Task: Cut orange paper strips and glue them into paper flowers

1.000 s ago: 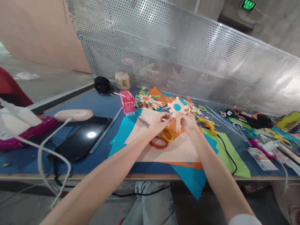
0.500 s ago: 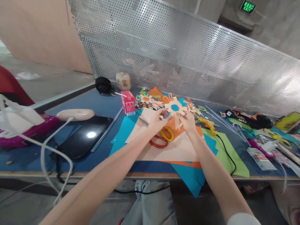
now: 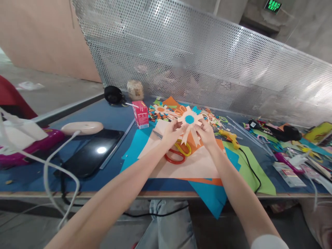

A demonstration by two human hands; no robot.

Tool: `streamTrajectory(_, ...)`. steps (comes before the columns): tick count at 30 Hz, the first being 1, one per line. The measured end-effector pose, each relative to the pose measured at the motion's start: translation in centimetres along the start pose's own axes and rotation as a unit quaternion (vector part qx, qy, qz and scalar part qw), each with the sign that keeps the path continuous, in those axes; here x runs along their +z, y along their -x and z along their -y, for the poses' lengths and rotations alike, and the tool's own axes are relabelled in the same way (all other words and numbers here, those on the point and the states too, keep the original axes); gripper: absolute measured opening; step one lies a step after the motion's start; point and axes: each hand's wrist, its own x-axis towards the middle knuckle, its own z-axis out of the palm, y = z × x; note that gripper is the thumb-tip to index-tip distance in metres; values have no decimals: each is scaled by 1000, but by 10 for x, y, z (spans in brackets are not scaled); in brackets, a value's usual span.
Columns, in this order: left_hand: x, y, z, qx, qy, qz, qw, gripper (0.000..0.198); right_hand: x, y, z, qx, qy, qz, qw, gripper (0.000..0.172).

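Fingers of your 2 hands pinch the flower: left hand at its left petals, right hand at its right. You hold it over the scissors and pale sheet, near the glue gun.

I see the paper flower: peach petals, bright blue round centre. Scissors: one red handle loop, one yellow. Paper I count: peach sheet, teal sheet, lime green sheet. Glue gun yellow, cord black. Carton red-pink. Table dark blue. Back panel silver, dotted all over with small holes.
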Motion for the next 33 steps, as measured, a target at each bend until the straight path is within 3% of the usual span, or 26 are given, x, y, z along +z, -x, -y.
streamTrajectory(5,1,1,-11,-5,2,-35,999,30,1,0,1,1,-12,-3,1000,32)
streamTrajectory(11,1,5,-22,-22,-12,-37,999,30,-2,-3,-4,-10,-4,-20,1000,34)
streamTrajectory(23,0,5,-18,-17,43,-39,998,28,-3,-3,-2,-29,43,-48,998,28)
streamTrajectory(33,2,5,-23,-30,61,-58,996,33,-4,-2,0,-21,49,-27,998,23)
